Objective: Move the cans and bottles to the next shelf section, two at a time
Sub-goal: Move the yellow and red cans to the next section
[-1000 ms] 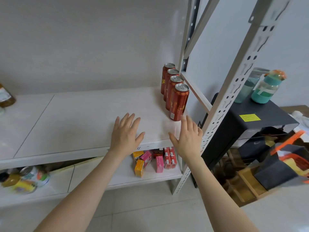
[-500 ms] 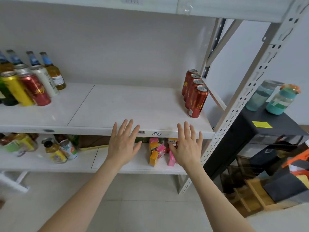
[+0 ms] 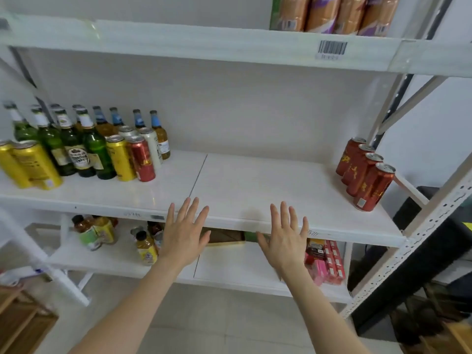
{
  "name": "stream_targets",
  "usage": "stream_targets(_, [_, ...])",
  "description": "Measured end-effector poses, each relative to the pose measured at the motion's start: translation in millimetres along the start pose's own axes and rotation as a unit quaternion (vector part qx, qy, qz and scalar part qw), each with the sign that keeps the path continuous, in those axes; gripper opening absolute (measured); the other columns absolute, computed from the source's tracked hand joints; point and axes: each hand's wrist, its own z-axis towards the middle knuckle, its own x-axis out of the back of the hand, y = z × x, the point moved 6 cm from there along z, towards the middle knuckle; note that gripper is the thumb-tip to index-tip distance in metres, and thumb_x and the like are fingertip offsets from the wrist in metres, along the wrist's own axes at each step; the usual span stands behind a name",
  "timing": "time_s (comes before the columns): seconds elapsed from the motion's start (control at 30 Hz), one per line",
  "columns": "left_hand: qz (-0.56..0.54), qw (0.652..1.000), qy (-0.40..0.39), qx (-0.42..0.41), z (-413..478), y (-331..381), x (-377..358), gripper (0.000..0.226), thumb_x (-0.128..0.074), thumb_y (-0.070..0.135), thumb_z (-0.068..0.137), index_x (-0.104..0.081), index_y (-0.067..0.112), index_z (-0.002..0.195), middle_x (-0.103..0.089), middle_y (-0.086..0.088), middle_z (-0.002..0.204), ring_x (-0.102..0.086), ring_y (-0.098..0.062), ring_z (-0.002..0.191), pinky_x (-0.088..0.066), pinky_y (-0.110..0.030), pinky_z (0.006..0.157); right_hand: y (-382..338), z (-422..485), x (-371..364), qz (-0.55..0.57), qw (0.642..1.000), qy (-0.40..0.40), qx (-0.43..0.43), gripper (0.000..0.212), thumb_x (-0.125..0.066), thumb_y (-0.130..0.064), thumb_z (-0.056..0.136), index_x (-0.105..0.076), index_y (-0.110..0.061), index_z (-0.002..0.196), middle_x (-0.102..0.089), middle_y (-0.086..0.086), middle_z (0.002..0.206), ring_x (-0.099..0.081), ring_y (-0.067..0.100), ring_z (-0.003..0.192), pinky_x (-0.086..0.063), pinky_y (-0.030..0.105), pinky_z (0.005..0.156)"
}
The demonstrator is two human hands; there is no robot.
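Since earlier frame: both hands shifted left along middle shelf point(image 3: 255, 190) front edge; bottle-and-can cluster point(image 3: 84, 149) now fully visible. Left hand point(image 3: 184, 236), right hand point(image 3: 286, 241): fingers straight, spread, empty. Cluster: left section, upright. Four red cans point(image 3: 365, 175): right section, one row.

Your white middle shelf point(image 3: 255, 190) carries a crowd of green and amber bottles point(image 3: 95, 146) with yellow, red and white cans point(image 3: 141, 159) at its left end. Four red cans point(image 3: 367, 180) stand in a row along its right edge. A seam point(image 3: 199, 172) splits the board between the two groups.
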Motion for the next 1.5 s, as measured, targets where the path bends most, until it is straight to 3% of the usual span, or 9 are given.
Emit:
stream_targets(0.3, [0.019,0.999,-0.029,0.030,-26.0,-161.3,-10.4,0.063,-0.040,0.053,0.097,-0.031,0.024,0.153,-0.022,-0.010,0.163,-0.015,-0.029,0.151,-0.007,-0.055,0.119,-168.7,11.2,-16.3,0.016,0.999,0.011,0.027,0.078,-0.064,-0.058,0.084,-0.048,-0.014,0.146,-0.046,0.015,0.151,-0.044,0.035,0.139,-0.033,0.062,0.110])
stream_targets(0.53, [0.018,0.996,-0.053,0.076,-45.6,-257.4,-26.6,0.063,-0.047,0.053,0.094,-0.038,0.023,0.149,-0.030,-0.011,0.160,-0.023,-0.031,0.149,-0.014,-0.057,0.118,-264.7,22.5,-25.8,0.018,0.996,-0.014,0.082,0.078,-0.036,-0.060,0.097,-0.012,-0.019,0.159,-0.010,0.010,0.167,-0.008,0.030,0.154,-0.005,0.056,0.120])
stream_targets(0.8, [0.026,0.990,-0.070,0.117,-42.0,-359.9,-55.3,0.062,-0.057,0.050,0.090,-0.048,0.021,0.144,-0.040,-0.013,0.154,-0.032,-0.033,0.145,-0.024,-0.060,0.114,-366.1,51.1,-53.7,0.049,0.992,-0.024,0.111,0.080,-0.031,-0.064,0.097,-0.005,-0.022,0.159,-0.003,0.009,0.167,-0.003,0.031,0.154,-0.001,0.056,0.120])
stream_targets(0.97, [0.033,0.988,-0.055,0.142,-41.6,-437.6,-59.3,0.061,-0.051,0.051,0.093,-0.042,0.024,0.147,-0.033,-0.011,0.158,-0.025,-0.032,0.148,-0.016,-0.058,0.117,-442.5,74.4,-61.6,0.042,0.989,-0.027,0.136,0.079,-0.024,-0.064,0.098,0.002,-0.021,0.159,0.004,0.010,0.167,0.003,0.030,0.154,0.003,0.055,0.120])
stream_targets(1.07, [0.028,0.987,-0.050,0.152,-47.5,-486.3,-65.4,0.061,-0.061,0.051,0.087,-0.053,0.022,0.140,-0.045,-0.014,0.150,-0.038,-0.035,0.142,-0.027,-0.062,0.113,-492.1,82.9,-68.6,0.030,0.989,-0.034,0.138,0.078,-0.026,-0.064,0.098,-0.006,-0.020,0.160,-0.002,0.011,0.167,-0.003,0.031,0.154,0.002,0.054,0.120])
stream_targets(1.13, [0.024,0.987,-0.052,0.149,-50.4,-520.0,-71.7,0.060,-0.065,0.051,0.084,-0.058,0.020,0.136,-0.052,-0.015,0.145,-0.044,-0.036,0.138,-0.033,-0.063,0.110,-524.3,90.2,-72.0,0.026,0.991,-0.036,0.123,0.078,-0.039,-0.064,0.093,-0.031,-0.017,0.155,-0.027,0.013,0.162,-0.026,0.033,0.149,-0.017,0.059,0.118])
stream_targets(1.23, [0.022,0.989,-0.051,0.140,-52.9,-571.5,-74.4,0.062,-0.053,0.052,0.092,-0.045,0.023,0.146,-0.039,-0.013,0.155,-0.031,-0.034,0.145,-0.021,-0.060,0.116,-571.2,98.9,-82.9,0.030,0.993,-0.025,0.109,0.079,-0.065,-0.062,0.080,-0.054,-0.014,0.141,-0.052,0.014,0.147,-0.049,0.034,0.135,-0.038,0.061,0.107])
stream_targets(1.33, [0.025,0.991,-0.051,0.125,-57.2,-617.1,-78.5,0.064,-0.042,0.052,0.097,-0.029,0.024,0.153,-0.025,-0.011,0.161,-0.018,-0.031,0.150,-0.008,-0.056,0.119,-616.2,103.0,-85.3,0.037,0.995,0.005,0.097,0.081,-0.073,-0.059,0.074,-0.057,-0.012,0.138,-0.055,0.015,0.143,-0.054,0.035,0.130,-0.041,0.061,0.104])
stream_targets(1.5, [0.024,0.993,-0.047,0.102,-53.3,-675.6,-85.7,0.063,-0.047,0.051,0.095,-0.038,0.022,0.149,-0.034,-0.012,0.156,-0.028,-0.032,0.147,-0.018,-0.058,0.119,-673.2,110.1,-85.5,0.042,0.996,0.026,0.078,0.082,-0.066,-0.060,0.080,-0.048,-0.014,0.145,-0.048,0.012,0.150,-0.045,0.033,0.138,-0.033,0.059,0.110])
